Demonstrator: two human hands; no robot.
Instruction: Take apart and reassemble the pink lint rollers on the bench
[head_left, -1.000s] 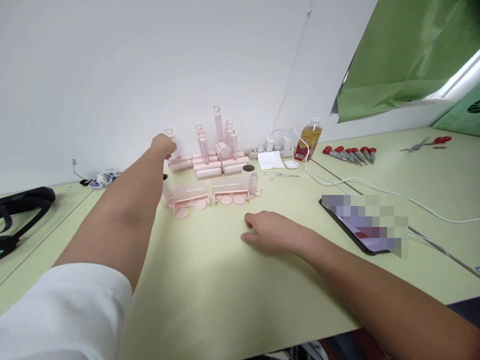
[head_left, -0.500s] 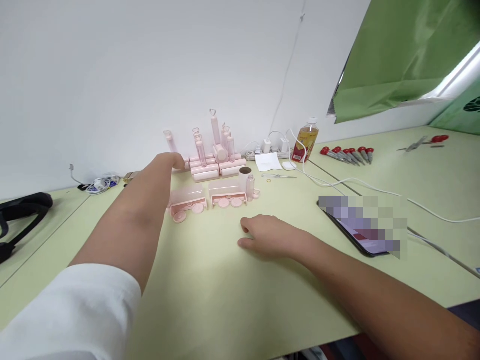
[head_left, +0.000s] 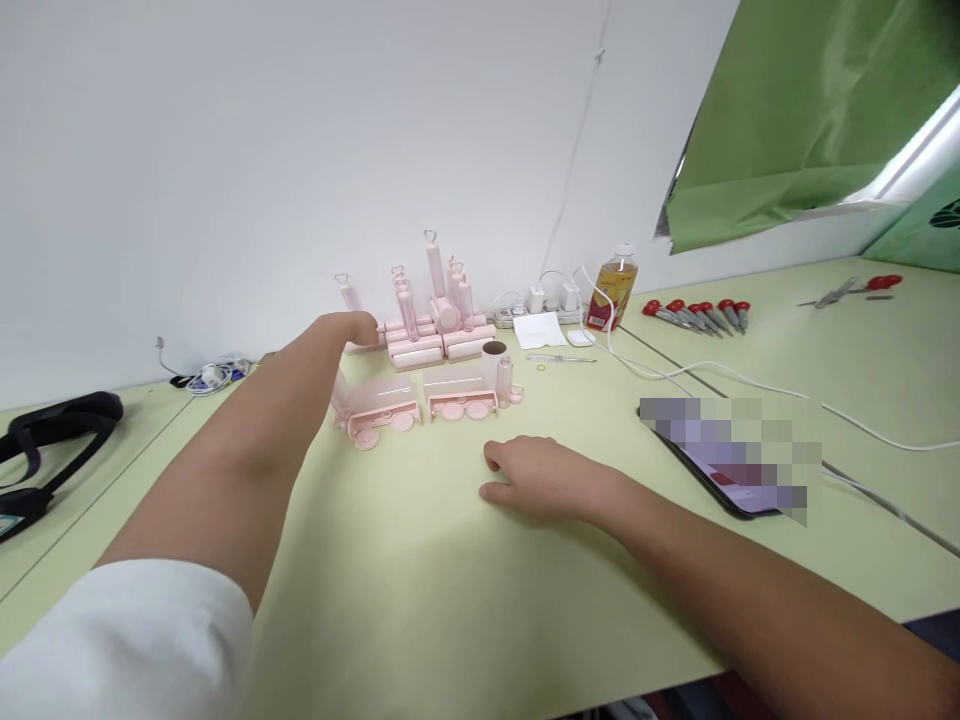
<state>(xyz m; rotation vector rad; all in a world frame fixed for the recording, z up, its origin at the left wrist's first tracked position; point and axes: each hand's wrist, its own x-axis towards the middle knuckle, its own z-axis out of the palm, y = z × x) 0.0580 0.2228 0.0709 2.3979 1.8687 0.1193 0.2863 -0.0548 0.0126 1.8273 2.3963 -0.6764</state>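
My left hand (head_left: 352, 327) reaches far across the pale green table (head_left: 420, 580) to a pile of pink plastic blocks and posts (head_left: 433, 318) by the wall. Its fingers curl down onto the leftmost pink block, just below a thin pink post with a heart top (head_left: 346, 292). Whether they grip the block is hidden from here. Two pink toy train cars (head_left: 417, 398) stand in a row in front of the pile. My right hand (head_left: 534, 476) rests palm down on the table before the train, fingers loosely bent, holding nothing.
A phone (head_left: 726, 455) lies at the right with white cables running past it. Red-handled screwdrivers (head_left: 703, 314), a drink bottle (head_left: 613, 288) and a power strip (head_left: 534, 307) sit at the back. A black strap (head_left: 45, 440) lies far left.
My left hand dropped from the heart-topped post to the pink block beneath it. My right hand stayed in place.
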